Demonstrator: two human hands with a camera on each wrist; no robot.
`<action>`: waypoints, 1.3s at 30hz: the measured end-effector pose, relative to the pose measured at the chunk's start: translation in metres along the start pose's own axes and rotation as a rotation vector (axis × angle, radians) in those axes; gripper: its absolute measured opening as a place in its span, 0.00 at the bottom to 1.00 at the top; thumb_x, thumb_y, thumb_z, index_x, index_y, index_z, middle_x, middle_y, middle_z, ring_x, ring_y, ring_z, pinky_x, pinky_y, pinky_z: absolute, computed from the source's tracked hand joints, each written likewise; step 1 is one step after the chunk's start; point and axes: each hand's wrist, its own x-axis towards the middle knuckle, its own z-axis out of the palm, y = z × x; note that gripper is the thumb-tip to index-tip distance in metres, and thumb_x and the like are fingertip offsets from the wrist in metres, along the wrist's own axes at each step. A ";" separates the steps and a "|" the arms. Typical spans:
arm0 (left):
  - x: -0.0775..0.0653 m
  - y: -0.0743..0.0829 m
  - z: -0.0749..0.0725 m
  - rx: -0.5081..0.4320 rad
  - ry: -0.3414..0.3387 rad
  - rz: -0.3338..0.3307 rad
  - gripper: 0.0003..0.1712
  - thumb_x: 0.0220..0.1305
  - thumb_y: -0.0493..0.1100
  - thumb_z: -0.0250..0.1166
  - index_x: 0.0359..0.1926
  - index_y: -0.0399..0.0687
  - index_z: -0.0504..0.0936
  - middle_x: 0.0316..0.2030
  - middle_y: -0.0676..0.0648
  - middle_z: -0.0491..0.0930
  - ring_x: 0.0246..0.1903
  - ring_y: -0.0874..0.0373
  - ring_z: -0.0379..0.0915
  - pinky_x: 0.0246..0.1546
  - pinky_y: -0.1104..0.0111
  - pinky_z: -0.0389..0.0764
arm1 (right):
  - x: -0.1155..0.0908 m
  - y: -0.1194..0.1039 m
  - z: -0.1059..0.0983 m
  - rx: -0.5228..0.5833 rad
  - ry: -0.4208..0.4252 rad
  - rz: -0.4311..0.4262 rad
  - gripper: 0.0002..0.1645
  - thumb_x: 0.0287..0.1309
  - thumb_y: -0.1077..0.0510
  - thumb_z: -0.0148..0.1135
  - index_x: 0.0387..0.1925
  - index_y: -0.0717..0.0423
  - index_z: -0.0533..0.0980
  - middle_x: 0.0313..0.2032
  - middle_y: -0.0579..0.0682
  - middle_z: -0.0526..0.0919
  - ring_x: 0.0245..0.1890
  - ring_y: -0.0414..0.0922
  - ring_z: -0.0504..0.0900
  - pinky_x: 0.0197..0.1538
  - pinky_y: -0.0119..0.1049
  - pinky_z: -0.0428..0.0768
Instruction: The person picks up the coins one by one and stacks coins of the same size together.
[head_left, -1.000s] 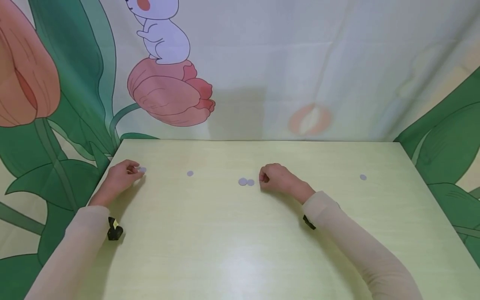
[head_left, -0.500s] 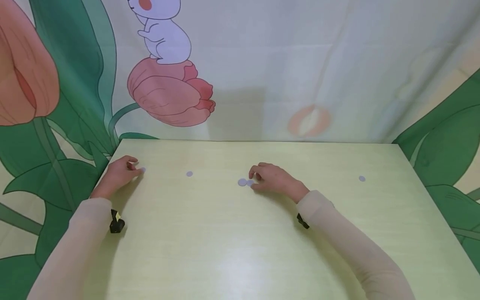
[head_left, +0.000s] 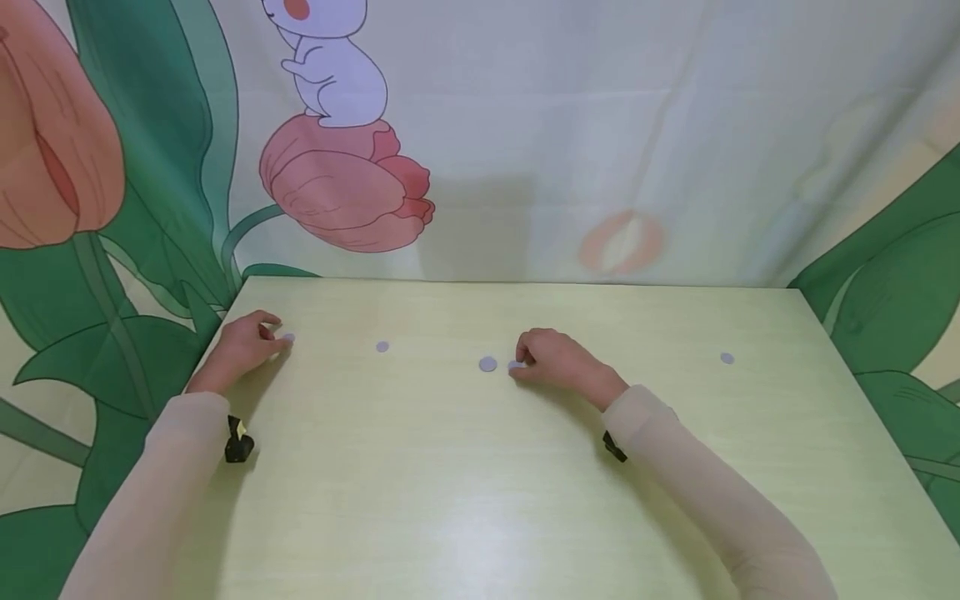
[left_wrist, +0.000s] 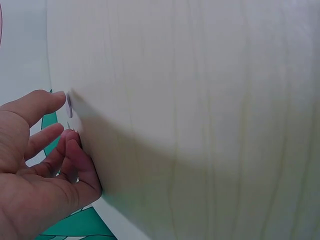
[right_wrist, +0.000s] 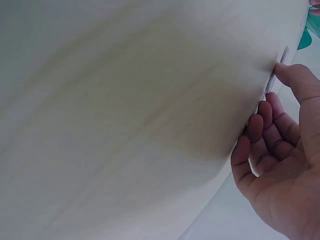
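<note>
Small flat pale-lavender discs, coin-like, lie on a light wood-grain table. At the far left, my left hand (head_left: 246, 342) has its thumb tip at a disc (head_left: 289, 337), with the forefinger held apart from the thumb. In the left wrist view that disc (left_wrist: 69, 106) appears edge-on beside the thumb (left_wrist: 50, 102). Near the middle, my right hand (head_left: 558, 358) pinches a disc (head_left: 513, 366) between thumb and forefinger, partly covering it. In the right wrist view this disc (right_wrist: 285, 54) is a thin edge under the thumb. A slightly larger disc (head_left: 487, 364) lies just left of it.
One disc (head_left: 382, 347) lies between the two hands, and another disc (head_left: 727, 358) lies off to the right. Behind the table (head_left: 420, 500) hangs a curtain (head_left: 495, 125) printed with tulips and a white animal. Each wrist carries a small black device (head_left: 239, 443).
My right hand's fingers have opened, come down over the right disc of the touching pair, and drawn it slightly rightward, leaving a gap. My left hand has stayed nearly still beside its disc.
</note>
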 end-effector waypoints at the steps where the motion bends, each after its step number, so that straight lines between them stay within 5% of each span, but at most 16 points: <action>1: 0.000 0.000 0.000 0.004 0.003 0.007 0.31 0.74 0.46 0.60 0.66 0.27 0.65 0.49 0.29 0.72 0.44 0.39 0.70 0.46 0.52 0.74 | -0.002 0.001 0.000 -0.006 0.004 0.008 0.13 0.64 0.51 0.68 0.39 0.57 0.79 0.34 0.47 0.77 0.35 0.44 0.74 0.43 0.37 0.76; 7: 0.000 0.001 0.002 0.026 0.008 0.020 0.32 0.72 0.46 0.62 0.66 0.29 0.66 0.48 0.29 0.73 0.42 0.40 0.71 0.43 0.54 0.75 | -0.015 0.008 -0.001 -0.067 0.031 0.033 0.15 0.65 0.48 0.65 0.39 0.57 0.78 0.34 0.48 0.77 0.34 0.44 0.75 0.43 0.39 0.78; 16: -0.002 0.000 0.002 0.018 -0.009 0.015 0.30 0.73 0.46 0.62 0.67 0.32 0.66 0.47 0.30 0.73 0.41 0.41 0.70 0.42 0.55 0.75 | -0.027 0.015 -0.007 -0.012 -0.011 -0.045 0.17 0.66 0.52 0.67 0.53 0.51 0.78 0.45 0.50 0.78 0.46 0.47 0.80 0.51 0.42 0.79; 23: -0.001 -0.001 0.003 0.013 -0.008 0.017 0.30 0.73 0.45 0.61 0.67 0.32 0.66 0.46 0.31 0.73 0.41 0.42 0.70 0.41 0.56 0.75 | -0.024 0.020 -0.005 -0.030 0.002 -0.101 0.11 0.68 0.53 0.65 0.49 0.49 0.80 0.42 0.48 0.77 0.40 0.45 0.79 0.47 0.40 0.79; 32: -0.001 -0.001 0.003 0.002 -0.015 0.020 0.30 0.73 0.45 0.61 0.67 0.32 0.66 0.47 0.30 0.73 0.41 0.41 0.70 0.41 0.56 0.75 | -0.018 0.022 -0.002 -0.090 -0.002 -0.066 0.12 0.68 0.49 0.63 0.42 0.53 0.77 0.38 0.45 0.74 0.36 0.43 0.74 0.45 0.37 0.76; 39: 0.001 -0.002 0.003 -0.006 -0.031 0.018 0.28 0.73 0.45 0.61 0.67 0.36 0.68 0.46 0.32 0.73 0.41 0.42 0.70 0.41 0.56 0.75 | -0.020 0.019 -0.007 -0.056 -0.029 -0.118 0.10 0.69 0.53 0.62 0.49 0.50 0.77 0.41 0.47 0.75 0.36 0.43 0.76 0.46 0.38 0.78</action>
